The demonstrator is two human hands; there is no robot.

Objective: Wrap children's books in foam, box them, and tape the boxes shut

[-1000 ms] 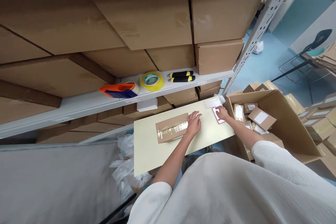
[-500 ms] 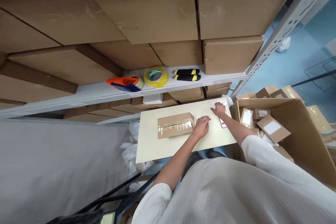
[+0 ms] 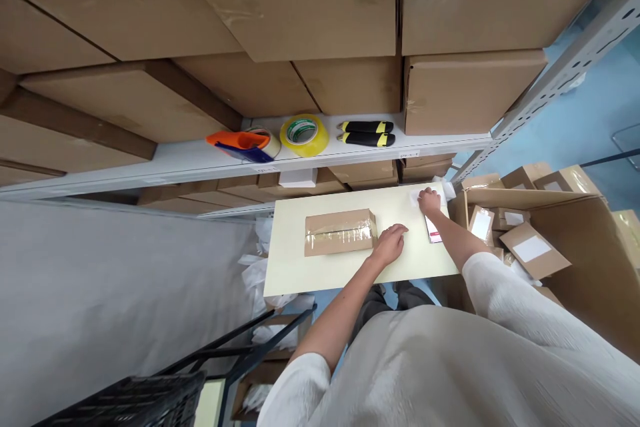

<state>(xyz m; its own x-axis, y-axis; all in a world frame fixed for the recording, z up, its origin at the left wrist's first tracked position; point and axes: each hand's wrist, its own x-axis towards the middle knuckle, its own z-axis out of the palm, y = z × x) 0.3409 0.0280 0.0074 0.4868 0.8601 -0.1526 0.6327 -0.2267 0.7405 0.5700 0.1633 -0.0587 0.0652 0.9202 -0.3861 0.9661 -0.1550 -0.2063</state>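
A sealed brown cardboard box (image 3: 340,233) lies on the pale yellow tabletop (image 3: 293,273), with shiny clear tape along its top. Just right of the box, my left hand (image 3: 391,245) rests low over the table, fingers stretched toward the right and holding nothing. My right hand (image 3: 429,201) is at the table's far right corner, its fingers drawn together on a thin white paper (image 3: 415,196); the fingertips are partly hidden. Under my right wrist lies a flat white item with a pink stripe (image 3: 433,231), partly covered by the arm.
On the shelf (image 3: 200,155) are an orange-and-blue tape dispenser (image 3: 244,144), a yellow tape roll (image 3: 305,137) and two black-and-yellow cutters (image 3: 367,133). Large cartons (image 3: 320,0) fill the shelving. An open carton (image 3: 580,233) of labelled parcels stands right. A black crate (image 3: 150,400) is lower left.
My right hand has gone from lying flat on the white paper to fingers drawn together on it. My left hand has shifted slightly away from the box. The view has moved a little.
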